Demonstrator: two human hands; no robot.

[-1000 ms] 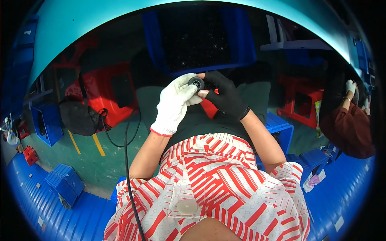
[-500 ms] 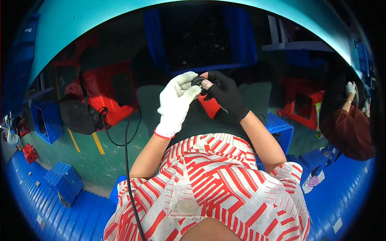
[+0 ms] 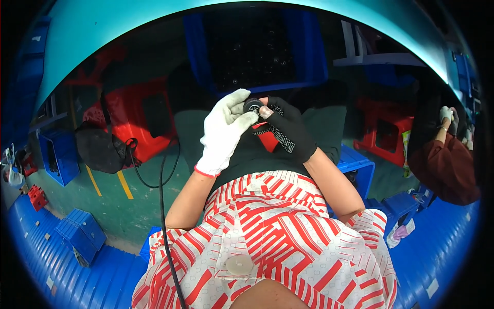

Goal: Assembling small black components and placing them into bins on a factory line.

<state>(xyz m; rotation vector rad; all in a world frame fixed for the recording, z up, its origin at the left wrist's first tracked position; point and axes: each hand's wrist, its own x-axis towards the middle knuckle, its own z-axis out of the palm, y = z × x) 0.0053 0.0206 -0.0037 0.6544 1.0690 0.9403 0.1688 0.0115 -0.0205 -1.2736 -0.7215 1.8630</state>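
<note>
A small black wheel with a pale spoked hub (image 3: 253, 106) is held up above my lap between both hands. My left hand (image 3: 224, 126), in a white glove with a red cuff edge, pinches it from the left with thumb and fingers. From the right, my right hand (image 3: 289, 123), in a black glove with bare fingertips and white dots, grips the wheel's other side. Its thumb lies against the hub's edge; the fingers behind are partly hidden. Beyond the hands, a blue bin (image 3: 307, 85) holds dark contents with several small pale rings showing.
A teal work surface edge (image 3: 154, 24) arches across the top. Red stools stand left (image 3: 121, 110) and right (image 3: 406, 136). A black bag (image 3: 98, 149) hangs at the left stool, near a black cable (image 3: 162, 206). At far right sits another person in a brown top (image 3: 445, 170).
The wheel has turned so its spoked hub shows more fully. My right hand has tilted and shifted slightly lower, showing more of the dotted palm. My left hand keeps its pinch.
</note>
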